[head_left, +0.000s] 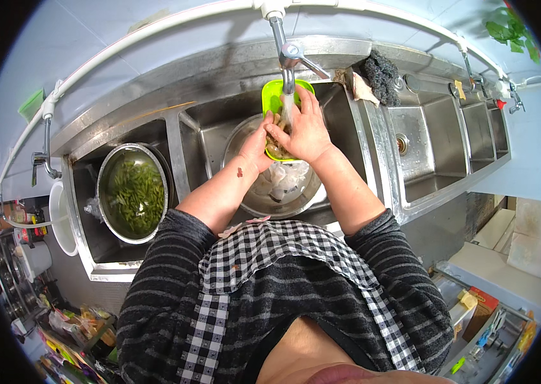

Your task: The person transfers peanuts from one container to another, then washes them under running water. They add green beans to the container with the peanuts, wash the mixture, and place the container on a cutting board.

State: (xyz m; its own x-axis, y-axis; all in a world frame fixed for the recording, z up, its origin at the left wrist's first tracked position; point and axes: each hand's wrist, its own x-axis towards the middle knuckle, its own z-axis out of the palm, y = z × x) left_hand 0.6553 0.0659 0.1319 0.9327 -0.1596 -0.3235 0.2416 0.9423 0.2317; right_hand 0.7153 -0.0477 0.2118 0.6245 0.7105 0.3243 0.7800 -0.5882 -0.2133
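Under the running faucet (288, 72), a bright green plastic basket (272, 93) holds small brownish pieces of food (277, 144) that I cannot identify. My left hand (255, 146) grips the basket's left side near its lower end. My right hand (308, 127) lies over the basket's right part, fingers spread in the stream of water, its thumb on the food. Beneath the basket, a round steel basin (251, 204) sits in the middle sink, with whitish, translucent material (282, 177) inside. What the basket rests on is hidden.
Left sink: a steel bowl (102, 192) of green vegetable pieces (137, 194) in water. Steel wool-like dark mesh (381, 77) and a whitish cloth or sponge (364, 91) lie on the ledge at right. Further sinks (436, 139) extend right; a white tub (61, 218) stands left.
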